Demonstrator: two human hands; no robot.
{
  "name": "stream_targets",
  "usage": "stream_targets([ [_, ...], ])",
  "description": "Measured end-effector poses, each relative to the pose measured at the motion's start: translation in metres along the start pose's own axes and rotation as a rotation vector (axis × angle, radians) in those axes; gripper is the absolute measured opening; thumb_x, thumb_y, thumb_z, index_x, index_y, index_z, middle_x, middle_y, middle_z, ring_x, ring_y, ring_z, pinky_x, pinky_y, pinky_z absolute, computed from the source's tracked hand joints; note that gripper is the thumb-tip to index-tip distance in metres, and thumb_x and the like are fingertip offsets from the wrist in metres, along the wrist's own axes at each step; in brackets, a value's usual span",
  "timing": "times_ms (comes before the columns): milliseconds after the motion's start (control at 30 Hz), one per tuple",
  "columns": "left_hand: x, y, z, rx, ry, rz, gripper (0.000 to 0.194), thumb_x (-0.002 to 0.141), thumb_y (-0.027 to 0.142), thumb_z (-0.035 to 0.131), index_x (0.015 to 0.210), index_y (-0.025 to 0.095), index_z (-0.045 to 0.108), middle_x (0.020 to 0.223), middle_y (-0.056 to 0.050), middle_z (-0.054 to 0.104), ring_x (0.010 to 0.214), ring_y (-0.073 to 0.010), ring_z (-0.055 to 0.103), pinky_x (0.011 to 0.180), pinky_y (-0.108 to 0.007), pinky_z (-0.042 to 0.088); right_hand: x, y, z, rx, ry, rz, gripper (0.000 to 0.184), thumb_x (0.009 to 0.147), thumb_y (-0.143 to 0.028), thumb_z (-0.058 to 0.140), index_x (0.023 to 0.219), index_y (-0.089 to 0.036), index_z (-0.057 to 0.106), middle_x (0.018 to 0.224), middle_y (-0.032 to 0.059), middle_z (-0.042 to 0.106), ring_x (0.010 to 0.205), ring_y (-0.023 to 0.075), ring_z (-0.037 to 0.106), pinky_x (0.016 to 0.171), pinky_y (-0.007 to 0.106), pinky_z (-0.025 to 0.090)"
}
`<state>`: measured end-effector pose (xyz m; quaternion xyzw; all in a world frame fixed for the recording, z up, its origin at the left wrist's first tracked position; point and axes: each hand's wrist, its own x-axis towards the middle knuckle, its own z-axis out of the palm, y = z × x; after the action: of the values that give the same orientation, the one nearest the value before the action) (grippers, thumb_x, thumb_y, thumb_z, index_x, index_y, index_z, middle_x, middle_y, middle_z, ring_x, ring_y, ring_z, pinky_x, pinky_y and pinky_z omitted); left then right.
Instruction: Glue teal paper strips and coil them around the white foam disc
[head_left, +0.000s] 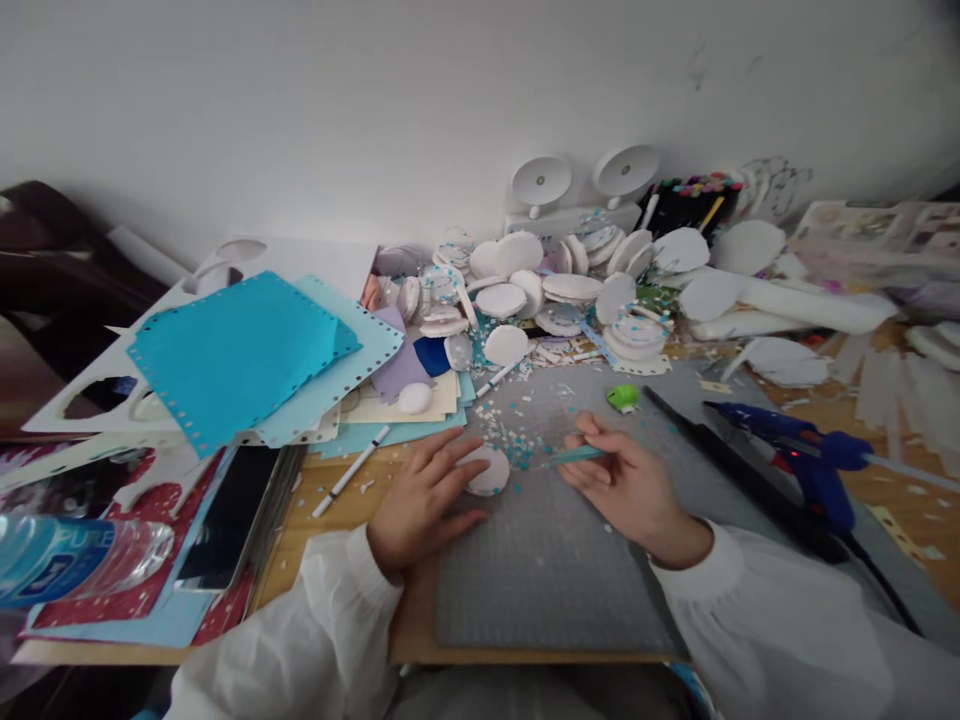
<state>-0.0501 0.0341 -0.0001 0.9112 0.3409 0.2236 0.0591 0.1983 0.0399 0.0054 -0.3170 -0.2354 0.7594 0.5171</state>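
Observation:
My left hand (pixel 429 492) lies with its fingers spread on the left part of a round white disc (pixel 493 472), partly covering it. In my right hand (pixel 624 482) is a pair of slim teal tweezers (pixel 577 455), pinched between thumb and fingers. Their tips point left toward the disc, a little apart from it. Small white and blue paper bits (pixel 504 432) are scattered just beyond the disc on the grey cutting mat (pixel 551 590). Whether the tips hold a paper bit is too small to tell.
White discs (pixel 501 300) pile up at the back. A blue glue gun (pixel 814 445) and a long black tool (pixel 739 470) lie right, near a small green object (pixel 622 398). Left are blue sheets (pixel 240 350), a pen (pixel 351 470), a phone (pixel 229 520) and a water bottle (pixel 82 555).

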Motion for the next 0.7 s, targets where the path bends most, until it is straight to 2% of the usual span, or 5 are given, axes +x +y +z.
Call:
stream_targets([
  [233, -0.002, -0.008, 0.008, -0.141, 0.087, -0.053, 0.012, 0.083, 0.022, 0.064, 0.089, 0.019, 0.053, 0.104, -0.009, 0.064, 0.115, -0.0251, 0.052, 0.093, -0.041, 0.047, 0.001, -0.005, -0.004, 0.124, -0.014, 0.063, 0.012, 0.072, -0.017, 0.048, 0.067, -0.02, 0.038, 0.042, -0.0082, 0.022, 0.039, 0.0074, 0.011, 0.044, 0.022, 0.021],
  [333, -0.001, -0.004, 0.007, -0.262, 0.172, -0.054, 0.015, 0.082, 0.019, 0.065, 0.08, 0.019, 0.05, 0.096, -0.008, 0.063, 0.104, -0.0217, 0.058, 0.088, -0.037, 0.05, 0.001, -0.008, -0.008, 0.131, -0.034, 0.118, 0.004, 0.073, -0.018, 0.046, 0.07, -0.02, 0.046, 0.041, -0.009, 0.015, 0.038, 0.0074, 0.005, 0.041, 0.023, 0.018],
  [433, 0.001, 0.001, 0.003, -0.401, 0.244, -0.073, 0.02, 0.081, 0.016, 0.066, 0.078, 0.019, 0.046, 0.09, -0.006, 0.062, 0.097, -0.0195, 0.059, 0.084, -0.034, 0.05, 0.002, -0.007, -0.01, 0.071, -0.115, 0.192, 0.016, 0.078, -0.026, 0.043, 0.065, -0.019, 0.049, 0.039, -0.0077, 0.015, 0.037, 0.0077, 0.01, 0.041, 0.023, 0.019],
  [567, 0.0, 0.008, -0.001, -0.605, 0.273, -0.091, 0.026, 0.078, 0.013, 0.067, 0.075, 0.019, 0.043, 0.087, -0.005, 0.061, 0.093, -0.0188, 0.06, 0.083, -0.034, 0.05, 0.0, 0.0, -0.007, -0.077, -0.248, 0.247, 0.039, 0.085, -0.036, 0.04, 0.05, -0.018, 0.039, 0.043, -0.0012, 0.034, 0.044, 0.0092, 0.034, 0.048, 0.024, 0.03],
  [700, 0.001, 0.015, 0.0, -0.887, 0.311, -0.141, 0.03, 0.078, 0.01, 0.067, 0.071, 0.018, 0.039, 0.084, -0.004, 0.059, 0.089, -0.0184, 0.059, 0.083, -0.036, 0.049, -0.003, 0.008, -0.003, -0.19, -0.225, 0.425, 0.023, 0.084, -0.031, 0.048, 0.066, -0.016, 0.049, 0.065, 0.0036, 0.055, 0.059, 0.0116, 0.052, 0.055, 0.024, 0.039],
])
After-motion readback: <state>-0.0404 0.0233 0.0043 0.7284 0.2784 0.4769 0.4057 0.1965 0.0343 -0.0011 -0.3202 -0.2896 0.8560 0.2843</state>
